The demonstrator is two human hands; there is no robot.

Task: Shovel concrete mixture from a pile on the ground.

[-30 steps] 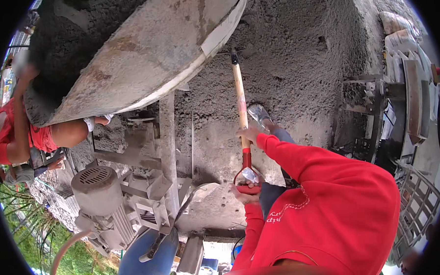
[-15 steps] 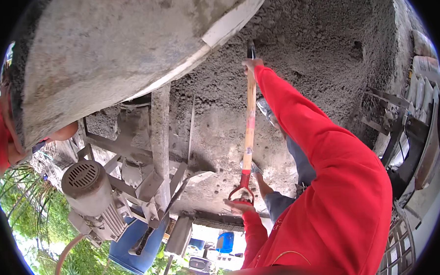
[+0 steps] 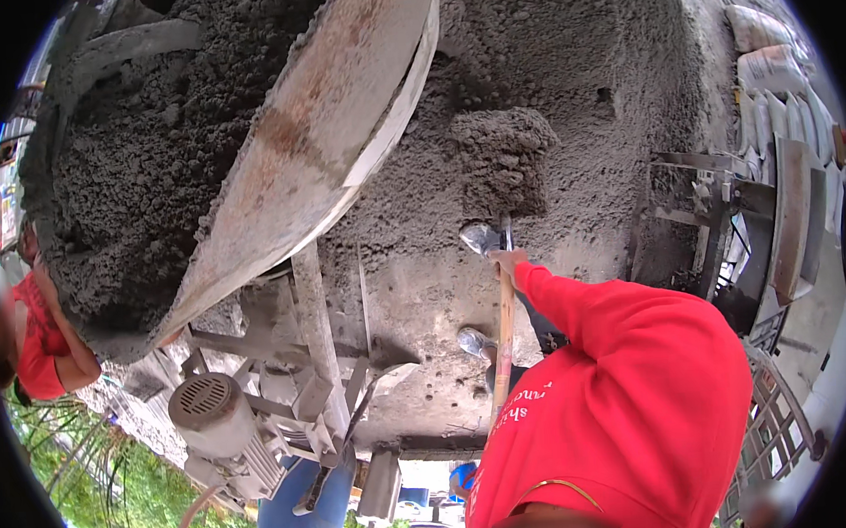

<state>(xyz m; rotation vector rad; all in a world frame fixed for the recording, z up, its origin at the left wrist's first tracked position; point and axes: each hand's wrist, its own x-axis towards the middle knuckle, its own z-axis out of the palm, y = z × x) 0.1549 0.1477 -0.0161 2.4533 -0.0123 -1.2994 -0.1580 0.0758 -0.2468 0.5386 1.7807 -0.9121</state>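
Note:
My right hand (image 3: 508,261) is closed round the lower shaft of a shovel (image 3: 505,341), just above its metal neck. A heap of damp grey concrete mix (image 3: 503,161) covers the shovel's blade. The wooden shaft runs back toward my body, where my red sweatshirt hides the handle end and my left hand. Left of the load stands a big mixer drum (image 3: 295,142), its rim worn and crusted, with dark wet mix (image 3: 145,172) inside. My shoe (image 3: 479,238) is beside the shovel's neck.
Loose grey mix (image 3: 565,50) spreads over the ground ahead. A motor (image 3: 207,405) and metal frame sit under the drum, near a blue barrel (image 3: 306,505). Stacked sacks (image 3: 773,69) and metal parts (image 3: 789,220) line the right. Another person in red (image 3: 48,327) stands beyond the drum.
The shovel's blade, loaded with mix, has come into view as my right hand drew back toward my body. My left hand has gone out of sight. More of the drum's inside shows.

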